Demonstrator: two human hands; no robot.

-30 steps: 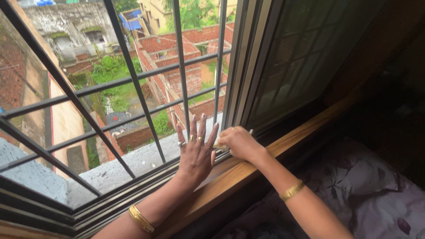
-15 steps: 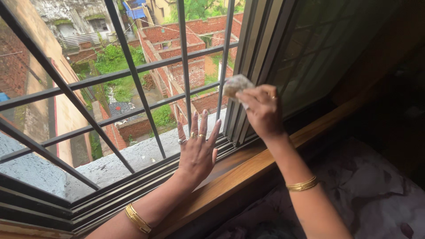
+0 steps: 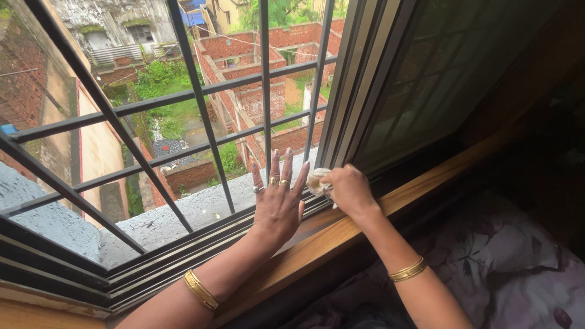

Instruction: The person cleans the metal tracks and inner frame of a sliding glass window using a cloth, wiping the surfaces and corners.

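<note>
My left hand point(image 3: 278, 204) rests flat on the window track point(image 3: 183, 247), fingers spread and pointing up, with rings on them and a gold bangle on the wrist. Just to its right, my right hand point(image 3: 348, 190) grips a small whitish cloth point(image 3: 316, 180) and presses it against the foot of the sliding window frame point(image 3: 348, 91). The cloth is crumpled and partly hidden by my fingers.
A dark metal grille point(image 3: 201, 116) bars the open window, with brick buildings and greenery far below. A wooden sill point(image 3: 402, 198) runs under the tracks. The dark glass pane point(image 3: 445, 73) stands at right. A floral bedsheet point(image 3: 512, 262) lies at lower right.
My right hand lifted the cloth from the sill up along the frame, then came back down to the frame's foot. My left hand stayed on the track.
</note>
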